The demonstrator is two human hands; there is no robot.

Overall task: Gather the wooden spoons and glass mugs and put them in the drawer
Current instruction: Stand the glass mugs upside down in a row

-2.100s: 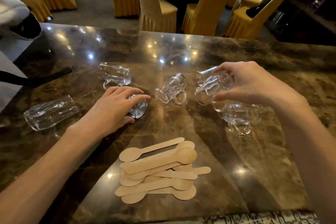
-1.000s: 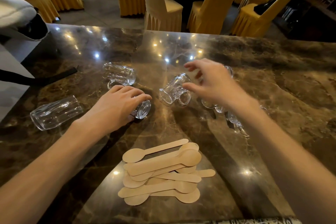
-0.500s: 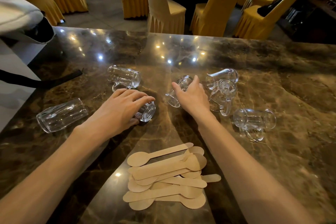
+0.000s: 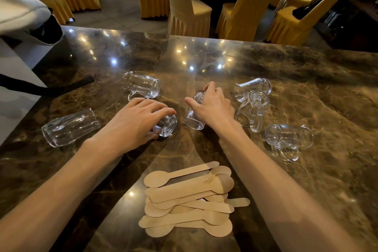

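Head view: left hand point(image 4: 133, 122) grip wrapped round a tipped glass mug point(image 4: 165, 125) mid-frame, right hand point(image 4: 214, 106) grip clutching another mug point(image 4: 193, 116), spoons point(image 4: 190, 198) piled bottom-centre on counter point(image 4: 306, 88).

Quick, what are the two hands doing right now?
Left hand: closed on a clear glass mug lying on its side.
Right hand: closed on another clear glass mug.

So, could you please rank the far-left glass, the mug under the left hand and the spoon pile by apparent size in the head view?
1. Spoon pile.
2. Far-left glass.
3. Mug under the left hand, though the left hand hides most of it, so this is unsure.
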